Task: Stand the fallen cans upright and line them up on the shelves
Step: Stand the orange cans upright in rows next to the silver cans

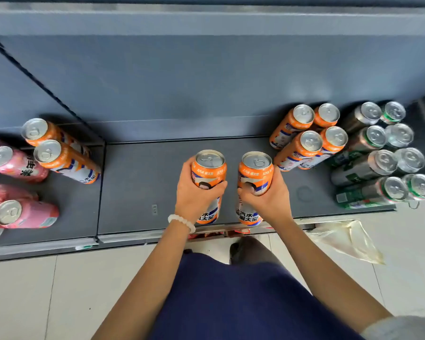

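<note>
Orange aluminium cans, smooth cylinders with silver ring-pull lids, stand upright side by side at the near middle of the matte grey shelf point(138, 182). The left hand point(196, 195) is clamped around the left can point(208, 173), the right hand point(268, 195) around the right can point(255, 175). Four more orange cans point(307, 138) cluster far right.

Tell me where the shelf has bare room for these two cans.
Bare shelf lies between the left orange pair and the left hand, and behind both held cans up to the back wall. The right end is crowded: orange cluster against green cans.
</note>
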